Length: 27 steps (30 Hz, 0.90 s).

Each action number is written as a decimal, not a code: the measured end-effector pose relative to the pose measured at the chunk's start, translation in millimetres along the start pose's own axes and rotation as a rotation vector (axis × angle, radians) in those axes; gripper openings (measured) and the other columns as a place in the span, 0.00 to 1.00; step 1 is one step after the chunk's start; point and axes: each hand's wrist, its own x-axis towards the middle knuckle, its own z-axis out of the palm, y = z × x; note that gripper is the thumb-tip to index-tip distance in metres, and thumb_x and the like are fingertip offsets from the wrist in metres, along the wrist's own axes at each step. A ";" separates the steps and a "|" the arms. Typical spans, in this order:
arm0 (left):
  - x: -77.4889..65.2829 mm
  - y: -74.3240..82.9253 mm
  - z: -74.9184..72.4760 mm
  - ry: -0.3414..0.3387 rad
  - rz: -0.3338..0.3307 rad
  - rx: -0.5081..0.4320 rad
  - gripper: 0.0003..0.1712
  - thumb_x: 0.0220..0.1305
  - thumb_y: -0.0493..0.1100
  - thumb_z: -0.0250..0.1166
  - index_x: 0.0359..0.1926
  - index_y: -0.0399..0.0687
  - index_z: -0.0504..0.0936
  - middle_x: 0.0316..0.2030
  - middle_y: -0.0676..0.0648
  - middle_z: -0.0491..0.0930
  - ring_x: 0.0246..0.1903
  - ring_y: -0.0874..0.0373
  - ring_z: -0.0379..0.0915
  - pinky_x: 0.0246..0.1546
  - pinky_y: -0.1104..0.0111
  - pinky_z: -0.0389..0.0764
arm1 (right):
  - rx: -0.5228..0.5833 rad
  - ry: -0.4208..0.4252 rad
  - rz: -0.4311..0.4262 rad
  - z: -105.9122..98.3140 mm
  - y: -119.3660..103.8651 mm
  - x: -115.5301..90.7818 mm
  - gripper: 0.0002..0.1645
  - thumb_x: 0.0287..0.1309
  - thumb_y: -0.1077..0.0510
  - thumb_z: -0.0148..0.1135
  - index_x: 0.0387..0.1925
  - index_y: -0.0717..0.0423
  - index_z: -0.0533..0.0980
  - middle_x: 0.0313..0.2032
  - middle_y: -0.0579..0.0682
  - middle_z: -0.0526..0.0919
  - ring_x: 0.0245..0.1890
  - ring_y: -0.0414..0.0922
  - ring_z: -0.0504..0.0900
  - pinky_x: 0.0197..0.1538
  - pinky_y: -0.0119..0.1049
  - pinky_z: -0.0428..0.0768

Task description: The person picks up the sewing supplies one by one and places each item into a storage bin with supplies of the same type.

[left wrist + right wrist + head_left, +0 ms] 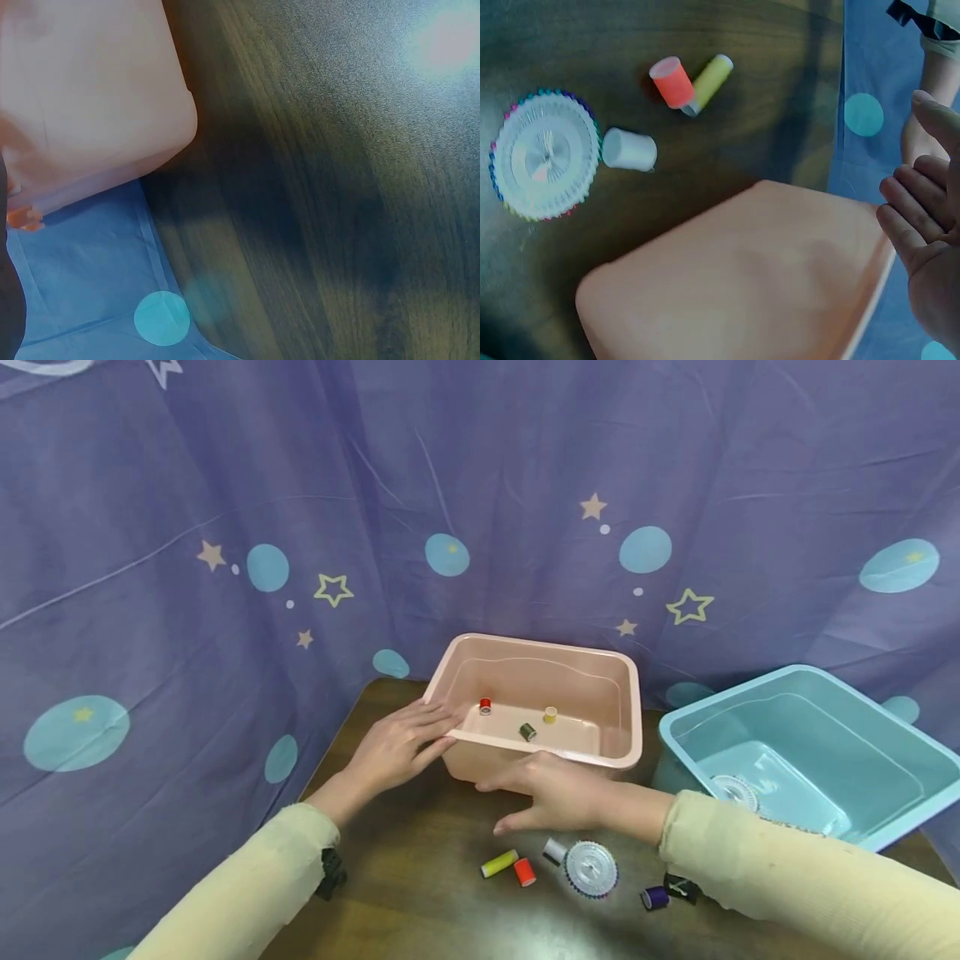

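Note:
My left hand (pixel 401 743) rests on the front left corner of a pink plastic bin (pixel 630 693), its fairly straight fingers reaching over the rim. My right hand (pixel 558 793) hovers at the bin's front side with loose fingers and holds nothing. Inside the bin lie a red thread spool (pixel 485 706), a yellow one (pixel 551 715) and a dark green one (pixel 528 732). On the table before my right hand are a yellow-green spool (pixel 499 863), an orange-red spool (pixel 673 82), a white spool (pixel 629 149) and a wheel of pearl-headed pins (pixel 546 156).
A light blue bin (pixel 798 675) stands at the right, holding another pin wheel (pixel 735 792) partly hidden by my right sleeve. Near that sleeve a purple spool (pixel 655 897) lies on the wooden table (pixel 420 893). Behind the bins hangs a patterned blue curtain (pixel 517 485).

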 end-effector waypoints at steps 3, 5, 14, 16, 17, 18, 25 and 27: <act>-0.8 -0.6 1.2 -0.002 0.002 0.008 0.26 0.72 0.53 0.70 0.67 0.50 0.85 0.64 0.45 0.83 0.67 0.47 0.79 0.75 0.52 0.73 | 0.027 -0.025 0.053 10.5 0.0 -1.5 0.33 0.62 0.46 0.79 0.64 0.55 0.84 0.59 0.46 0.88 0.61 0.42 0.85 0.67 0.40 0.83; -1.0 -1.1 1.5 -0.001 0.009 0.014 0.26 0.72 0.52 0.71 0.67 0.50 0.85 0.64 0.45 0.83 0.67 0.47 0.79 0.74 0.51 0.74 | 0.031 -0.030 0.065 16.9 0.9 -2.3 0.33 0.61 0.46 0.80 0.65 0.55 0.83 0.60 0.47 0.88 0.62 0.42 0.85 0.67 0.40 0.83; 1.0 -3.8 3.4 0.015 0.026 0.008 0.27 0.72 0.51 0.71 0.67 0.49 0.85 0.64 0.45 0.83 0.67 0.46 0.79 0.75 0.51 0.73 | -0.031 -0.021 0.045 44.3 9.1 -11.1 0.32 0.60 0.48 0.81 0.63 0.56 0.84 0.58 0.49 0.89 0.59 0.42 0.87 0.64 0.37 0.85; 1.1 -3.8 3.6 0.023 0.025 0.006 0.27 0.71 0.51 0.72 0.67 0.49 0.85 0.64 0.45 0.83 0.66 0.46 0.80 0.75 0.51 0.73 | -0.043 -0.029 0.045 49.8 10.3 -13.0 0.32 0.60 0.49 0.81 0.63 0.57 0.84 0.57 0.49 0.89 0.59 0.42 0.87 0.64 0.37 0.85; 1.1 -3.7 3.6 0.026 0.024 0.007 0.26 0.71 0.51 0.71 0.67 0.49 0.85 0.64 0.44 0.83 0.66 0.46 0.80 0.75 0.51 0.73 | -0.050 -0.033 0.044 52.4 11.1 -13.7 0.32 0.60 0.49 0.81 0.62 0.57 0.84 0.57 0.49 0.89 0.59 0.42 0.87 0.64 0.37 0.85; 1.1 -3.6 3.6 0.028 0.021 0.004 0.26 0.71 0.51 0.71 0.66 0.49 0.86 0.63 0.44 0.84 0.66 0.46 0.80 0.75 0.51 0.74 | -0.052 -0.037 0.044 54.8 11.8 -14.4 0.32 0.60 0.49 0.81 0.62 0.57 0.84 0.57 0.49 0.89 0.59 0.41 0.87 0.64 0.37 0.85; 1.4 -1.9 3.1 0.039 0.014 -0.015 0.25 0.71 0.51 0.72 0.64 0.49 0.87 0.62 0.45 0.85 0.65 0.47 0.81 0.73 0.50 0.76 | -0.028 -0.066 0.069 71.4 17.9 -18.6 0.35 0.58 0.49 0.82 0.64 0.57 0.83 0.59 0.49 0.88 0.61 0.42 0.85 0.66 0.37 0.83; 1.4 -1.4 3.4 0.042 0.021 -0.017 0.25 0.71 0.51 0.72 0.65 0.49 0.87 0.62 0.45 0.85 0.65 0.46 0.81 0.73 0.50 0.76 | -0.015 -0.074 0.077 75.8 19.5 -19.8 0.35 0.58 0.49 0.82 0.65 0.57 0.82 0.59 0.49 0.88 0.62 0.42 0.85 0.66 0.37 0.83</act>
